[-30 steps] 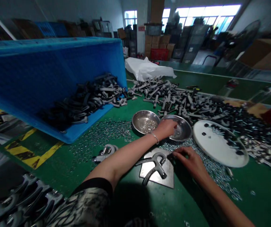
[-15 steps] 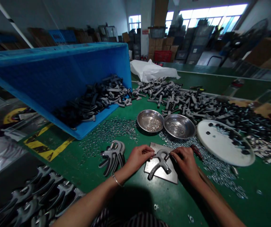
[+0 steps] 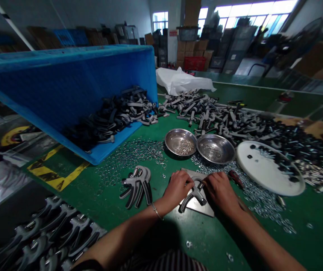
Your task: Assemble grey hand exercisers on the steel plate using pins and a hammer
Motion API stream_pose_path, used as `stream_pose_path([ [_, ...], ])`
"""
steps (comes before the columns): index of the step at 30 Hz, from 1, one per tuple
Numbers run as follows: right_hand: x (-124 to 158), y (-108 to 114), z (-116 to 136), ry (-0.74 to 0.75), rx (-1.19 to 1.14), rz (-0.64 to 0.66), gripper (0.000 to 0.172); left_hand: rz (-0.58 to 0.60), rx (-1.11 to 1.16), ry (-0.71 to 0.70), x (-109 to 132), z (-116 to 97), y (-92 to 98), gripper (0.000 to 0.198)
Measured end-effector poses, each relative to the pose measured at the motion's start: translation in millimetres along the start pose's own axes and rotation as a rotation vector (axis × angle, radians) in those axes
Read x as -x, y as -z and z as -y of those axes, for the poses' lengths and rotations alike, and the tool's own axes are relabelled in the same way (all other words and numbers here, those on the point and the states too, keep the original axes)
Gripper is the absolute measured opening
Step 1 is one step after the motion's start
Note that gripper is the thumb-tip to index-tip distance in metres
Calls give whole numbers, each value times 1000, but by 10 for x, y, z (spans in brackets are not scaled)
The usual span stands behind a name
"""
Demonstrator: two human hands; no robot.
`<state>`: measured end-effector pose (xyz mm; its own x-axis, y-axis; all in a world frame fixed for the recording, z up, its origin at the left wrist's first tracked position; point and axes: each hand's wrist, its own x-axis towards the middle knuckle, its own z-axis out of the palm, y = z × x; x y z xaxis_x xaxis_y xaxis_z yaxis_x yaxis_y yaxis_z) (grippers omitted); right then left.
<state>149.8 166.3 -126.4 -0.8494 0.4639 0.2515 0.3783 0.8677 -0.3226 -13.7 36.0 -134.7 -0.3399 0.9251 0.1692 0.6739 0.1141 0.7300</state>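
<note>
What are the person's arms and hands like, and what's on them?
Neither the left hand nor the right hand wears a glove. A thin, silvery bracelet circles the left wrist. A black sleeve edge shows on the left arm near the picture's bottom; the right arm shows no sleeve.

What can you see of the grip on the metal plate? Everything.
Gray, plastic-looking grip: hooked top, dark curved handle reaching lower left, short dark-ended stub at lower right, shiny metal piece by the hook. It lies on the metal plate, between the left hand and right hand; both crowd its upper part, so exact contact is unclear.
</note>
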Motion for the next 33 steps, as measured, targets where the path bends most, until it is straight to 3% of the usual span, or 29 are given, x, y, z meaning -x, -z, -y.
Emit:
stream_pose_path([
  [4,132,150,-149,22,132,21,19,-4,-130,-32,24,-59,-19,9],
  [7,476,268,-422,-44,388,72,24,23,-226,-75,9,-62,-41,10],
  [9,721,347,-584,-121,417,167,23,57,-312,-123,-18,-55,-44,12],
  [12,929,467,-639,-263,186,182,25,155,-470,-325,-66,-59,-20,15],
  [14,938,532,-529,-362,-46,167,30,211,-544,-450,-89,-78,12,20],
  [16,881,570,-359,-420,-220,183,37,233,-573,-483,-90,-105,45,23],
  [21,719,572,-62,-327,-199,145,46,199,-494,-361,71,-168,74,22],
  [24,667,593,11,-288,-171,223,44,124,-405,-190,225,-184,39,45],
  [28,594,614,156,-217,-142,177,51,61,-293,-21,329,-188,-35,85],
  [31,551,589,224,-220,-177,280,49,33,-281,8,343,-193,-76,93],
  [33,580,576,221,-255,-337,312,45,42,-283,-3,332,-193,-74,90],
])
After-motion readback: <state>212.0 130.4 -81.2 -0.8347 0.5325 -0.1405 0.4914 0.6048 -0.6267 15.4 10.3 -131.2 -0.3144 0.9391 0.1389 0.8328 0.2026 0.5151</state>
